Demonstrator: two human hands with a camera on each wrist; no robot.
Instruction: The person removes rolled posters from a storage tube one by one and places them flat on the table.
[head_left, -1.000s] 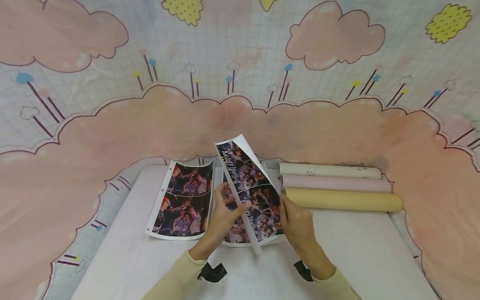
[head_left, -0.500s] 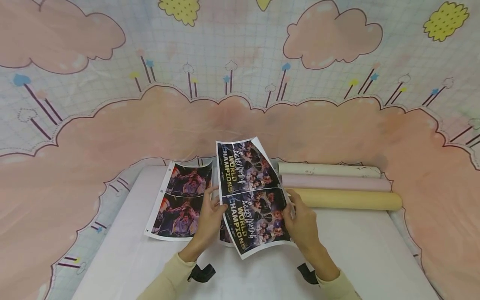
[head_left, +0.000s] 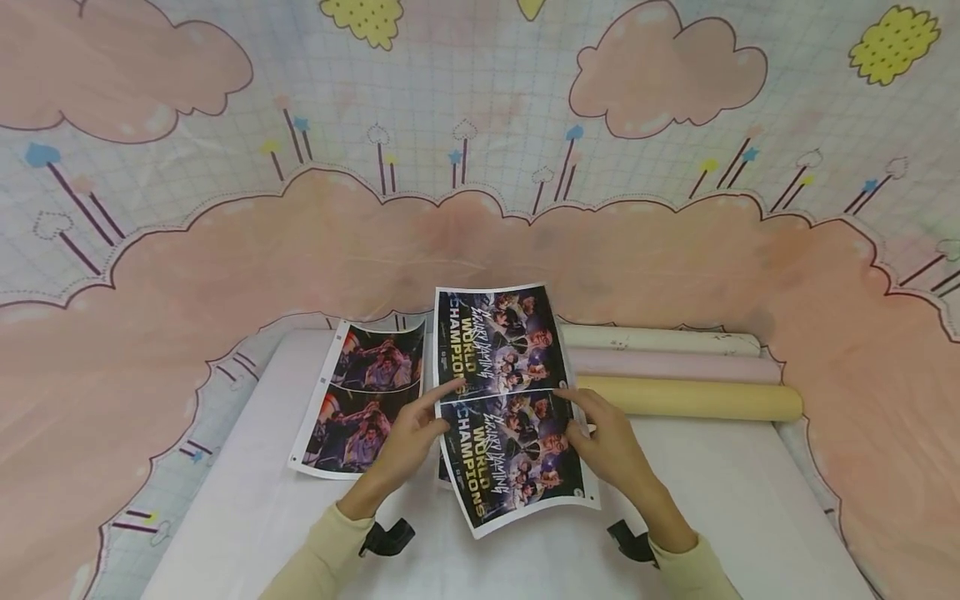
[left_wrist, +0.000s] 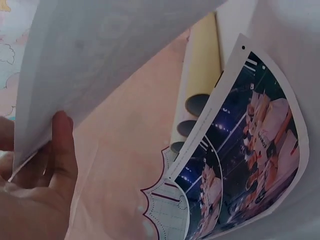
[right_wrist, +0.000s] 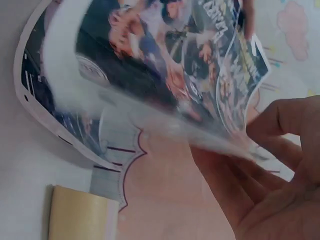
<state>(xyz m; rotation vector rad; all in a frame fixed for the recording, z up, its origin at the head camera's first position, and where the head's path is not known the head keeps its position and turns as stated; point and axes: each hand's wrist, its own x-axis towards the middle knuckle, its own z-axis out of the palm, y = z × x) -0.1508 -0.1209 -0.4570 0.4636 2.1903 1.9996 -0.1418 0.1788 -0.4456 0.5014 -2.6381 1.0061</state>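
Held up over the table is a printed poster sheet (head_left: 517, 425), with two dark team pictures lettered "WORLD CHAMPIONS". My left hand (head_left: 401, 442) pinches its left edge, and my right hand (head_left: 611, 446) pinches the right edge. The sheet bows slightly. From the left wrist its plain white back (left_wrist: 100, 65) shows, with a finger (left_wrist: 64, 145) against it. In the right wrist view the right thumb and fingers meet at the edge. Beneath it lies another printed sheet (left_wrist: 260, 140), mostly hidden in the head view. A third print (head_left: 367, 425) with two stage photos lies to the left.
Three paper rolls lie at the back right: yellow (head_left: 690, 398), pink (head_left: 675, 365) and whitish (head_left: 660, 339). The white table (head_left: 720, 500) meets a hanging cloth (head_left: 360, 250) patterned with clouds. Black straps (head_left: 386, 537) sit by both wrists.
The sheet was curled over with its white back partly showing; it has opened out to face me. Its lower edge has come nearer, and my left hand has shifted left to the edge.
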